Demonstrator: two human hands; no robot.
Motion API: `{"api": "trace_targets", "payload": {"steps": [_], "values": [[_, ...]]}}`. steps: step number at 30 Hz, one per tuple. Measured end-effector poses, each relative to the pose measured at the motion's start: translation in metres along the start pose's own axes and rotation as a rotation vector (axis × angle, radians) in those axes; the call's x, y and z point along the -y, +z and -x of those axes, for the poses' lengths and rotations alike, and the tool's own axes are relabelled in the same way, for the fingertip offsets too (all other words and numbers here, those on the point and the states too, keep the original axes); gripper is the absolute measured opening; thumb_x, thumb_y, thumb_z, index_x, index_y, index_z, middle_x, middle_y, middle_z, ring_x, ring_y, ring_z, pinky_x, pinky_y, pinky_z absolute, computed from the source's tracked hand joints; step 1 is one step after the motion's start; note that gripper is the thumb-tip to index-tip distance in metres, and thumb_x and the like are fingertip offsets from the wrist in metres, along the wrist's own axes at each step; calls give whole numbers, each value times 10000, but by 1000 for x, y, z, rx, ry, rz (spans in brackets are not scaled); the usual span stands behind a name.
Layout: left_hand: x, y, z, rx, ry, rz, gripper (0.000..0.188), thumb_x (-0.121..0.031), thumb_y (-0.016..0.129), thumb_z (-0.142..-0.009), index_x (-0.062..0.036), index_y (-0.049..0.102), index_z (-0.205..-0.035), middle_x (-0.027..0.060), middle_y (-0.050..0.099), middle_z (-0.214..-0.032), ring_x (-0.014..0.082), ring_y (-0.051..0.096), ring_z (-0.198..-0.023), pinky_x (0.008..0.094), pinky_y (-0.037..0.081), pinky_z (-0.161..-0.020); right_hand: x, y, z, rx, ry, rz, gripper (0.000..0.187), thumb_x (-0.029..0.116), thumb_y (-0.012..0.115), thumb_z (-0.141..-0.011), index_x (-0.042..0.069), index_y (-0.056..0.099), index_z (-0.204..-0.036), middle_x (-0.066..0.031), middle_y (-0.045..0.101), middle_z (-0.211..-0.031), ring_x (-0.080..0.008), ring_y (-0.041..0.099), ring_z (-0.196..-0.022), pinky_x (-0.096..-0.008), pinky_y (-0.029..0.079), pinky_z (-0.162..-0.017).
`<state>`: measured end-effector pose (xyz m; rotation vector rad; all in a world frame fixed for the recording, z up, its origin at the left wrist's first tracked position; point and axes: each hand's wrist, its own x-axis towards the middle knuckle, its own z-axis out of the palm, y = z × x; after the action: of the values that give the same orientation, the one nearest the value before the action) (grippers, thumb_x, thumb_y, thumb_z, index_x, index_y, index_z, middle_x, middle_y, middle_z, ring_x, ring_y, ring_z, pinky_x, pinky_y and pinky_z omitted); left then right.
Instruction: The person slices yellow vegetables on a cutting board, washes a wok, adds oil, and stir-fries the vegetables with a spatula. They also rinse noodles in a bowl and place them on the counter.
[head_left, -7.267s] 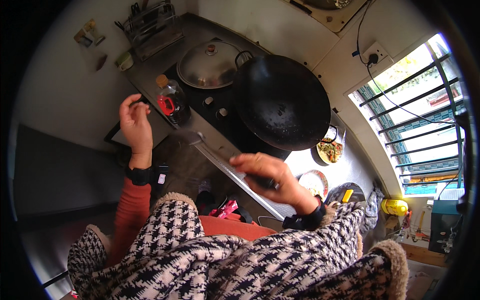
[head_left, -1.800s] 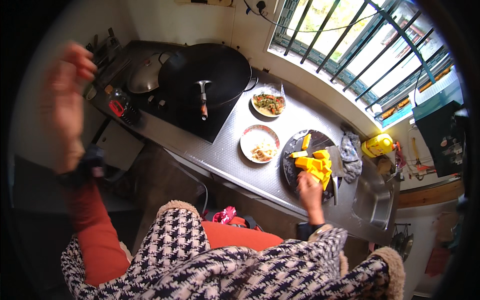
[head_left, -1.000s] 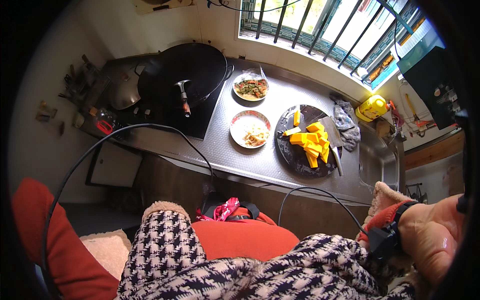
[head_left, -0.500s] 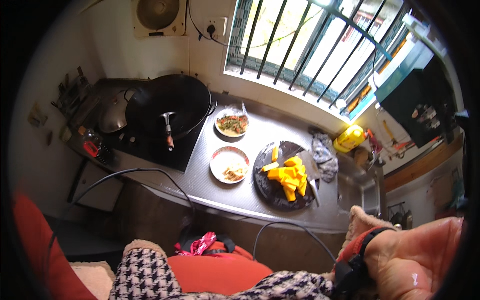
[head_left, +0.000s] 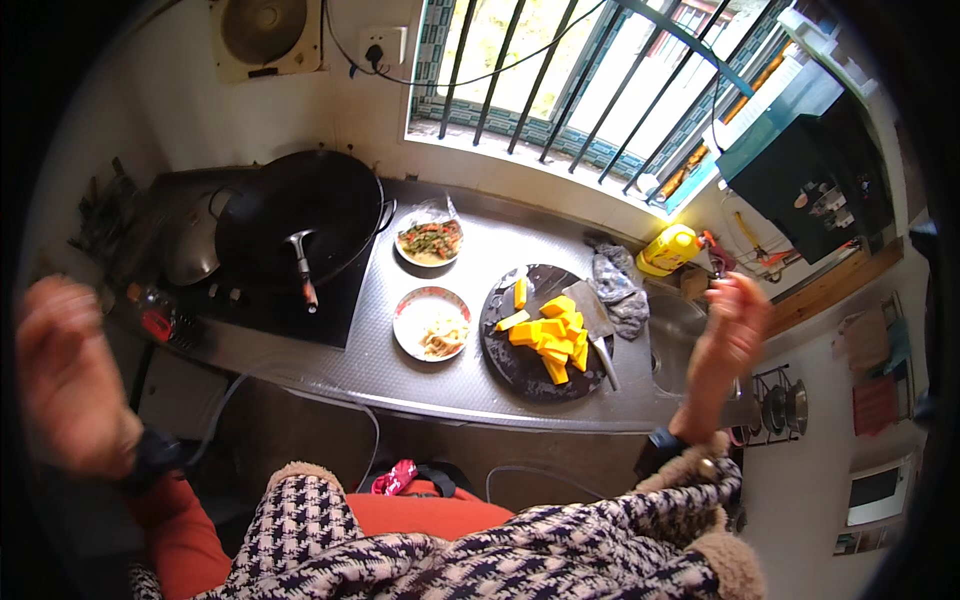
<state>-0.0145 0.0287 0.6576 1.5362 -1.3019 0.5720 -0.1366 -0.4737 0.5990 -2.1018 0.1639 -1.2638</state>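
Observation:
My left hand (head_left: pixel 75 390) is raised at the left edge, its fingers stretched upward and a little blurred, holding nothing. My right hand (head_left: pixel 725 335) is held up in front of the sink at the right, fingers loosely bent and slightly smeared, with nothing visible in it. Between them on the metal counter lies a round black cutting board (head_left: pixel 510 365) with a heap of cut orange pumpkin pieces (head_left: pixel 550 335). A cleaver (head_left: pixel 593 318) rests on the board's right side. Left of it stand a bowl with pale shreds (head_left: pixel 432 325) and a bowl of chopped greens and red bits (head_left: pixel 430 240).
A black wok (head_left: pixel 305 205) with a wood-handled ladle (head_left: pixel 302 262) sits on the stove. A lid (head_left: pixel 190 245) leans beside it. A grey cloth (head_left: pixel 618 290), a yellow bottle (head_left: pixel 670 250) and the sink (head_left: pixel 675 335) are at the right. A barred window (head_left: pixel 570 90) is behind.
My left hand has come into view at the left. My right hand has moved from the lower right corner up and inward. The view has shifted slightly right.

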Motion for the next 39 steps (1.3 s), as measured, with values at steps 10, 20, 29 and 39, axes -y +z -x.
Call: {"api": "trace_targets", "payload": {"steps": [10,20,29,39], "values": [[102,239,206,361,-1543,621,207,-120,544,-927,-9,618,-1085,49,643,-921,96,584,-743,228,488,-695,-297,-53,83,538,409,643,523,141,708,-757,77,547,-1249,-149,601,-1090,-213,625,-820,-333,527,-764],[91,478,255,312,-1913,656,330,-245,604,-920,-35,531,-1164,37,604,-927,100,583,-699,229,495,-592,-444,-57,52,1216,416,805,995,173,831,-661,325,269,-1468,-132,136,-1549,-408,249,-1364,-557,356,-1038],[86,536,238,190,-1962,450,299,-248,642,-895,-17,518,-1038,51,591,-829,126,578,-664,275,510,-560,-524,-21,72,1152,294,688,662,169,772,-669,206,519,-1280,-232,382,-1376,-446,436,-1199,-472,431,-964],[84,551,249,132,-1941,465,255,-222,635,-897,-27,508,-1001,34,571,-761,114,557,-666,267,488,-537,-487,53,-33,1051,554,-23,322,65,586,-749,12,638,-1063,-104,678,-901,-161,626,-850,-308,493,-795]]}}
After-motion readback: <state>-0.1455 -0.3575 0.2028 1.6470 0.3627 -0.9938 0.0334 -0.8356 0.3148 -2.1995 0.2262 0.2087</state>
